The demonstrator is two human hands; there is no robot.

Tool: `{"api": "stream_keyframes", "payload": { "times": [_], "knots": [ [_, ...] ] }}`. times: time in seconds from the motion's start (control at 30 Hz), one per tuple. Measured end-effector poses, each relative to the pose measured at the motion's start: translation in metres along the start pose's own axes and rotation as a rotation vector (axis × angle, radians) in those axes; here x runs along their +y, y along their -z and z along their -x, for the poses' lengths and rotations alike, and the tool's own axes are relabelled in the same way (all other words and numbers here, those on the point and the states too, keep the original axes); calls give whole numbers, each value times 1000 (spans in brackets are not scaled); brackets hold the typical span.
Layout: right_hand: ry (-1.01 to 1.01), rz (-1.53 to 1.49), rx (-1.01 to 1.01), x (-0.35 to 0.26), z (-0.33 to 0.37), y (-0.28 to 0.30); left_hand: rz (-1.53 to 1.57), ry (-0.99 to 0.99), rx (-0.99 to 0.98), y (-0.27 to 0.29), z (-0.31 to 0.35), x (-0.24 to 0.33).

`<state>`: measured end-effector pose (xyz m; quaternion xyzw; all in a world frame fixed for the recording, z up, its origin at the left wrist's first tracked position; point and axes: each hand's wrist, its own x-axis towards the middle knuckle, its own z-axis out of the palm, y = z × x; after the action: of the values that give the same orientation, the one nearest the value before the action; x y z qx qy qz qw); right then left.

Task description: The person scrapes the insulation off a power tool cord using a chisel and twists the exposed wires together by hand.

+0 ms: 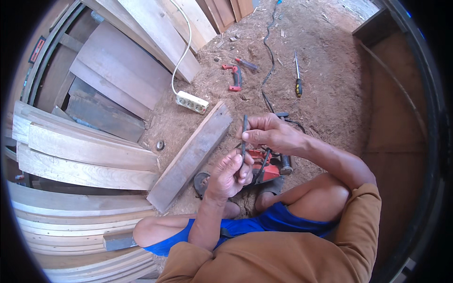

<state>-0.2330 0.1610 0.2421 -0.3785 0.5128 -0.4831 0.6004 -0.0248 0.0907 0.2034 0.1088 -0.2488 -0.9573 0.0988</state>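
Both hands hold a thin dark rod-like piece [244, 123] upright in front of my lap; its exact kind is unclear. My right hand [264, 131] pinches its upper part between thumb and fingers. Lower down, my left hand [229, 174] is closed around its bottom end. Just beneath the hands, between my legs, lies a red power tool [270, 172] with a black cord, partly hidden by the hands. A round grey part [201, 183] shows to the left of it. Beside the tool, on its right, is a dark metal piece [286, 166].
A wooden beam [191, 158] lies slantwise left of my hands. Beyond it are a white power strip [192, 102], a red-and-grey handle-shaped part [234, 78] and a clear-handled screwdriver [247, 64]. A yellow-and-black screwdriver [298, 85] lies farther right. Stacked boards [89, 146] line the left.
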Motion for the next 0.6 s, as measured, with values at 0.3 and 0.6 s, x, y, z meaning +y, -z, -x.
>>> {"api": "stream_keyframes", "payload": {
  "times": [0.3, 0.6],
  "knots": [
    [-12, 109, 36, -12, 4, -6, -546, -346, 286, -1, -8, -4],
    [125, 661, 92, -19, 4, -16, -830, -372, 378, -5, -11, -4]
  ]
}}
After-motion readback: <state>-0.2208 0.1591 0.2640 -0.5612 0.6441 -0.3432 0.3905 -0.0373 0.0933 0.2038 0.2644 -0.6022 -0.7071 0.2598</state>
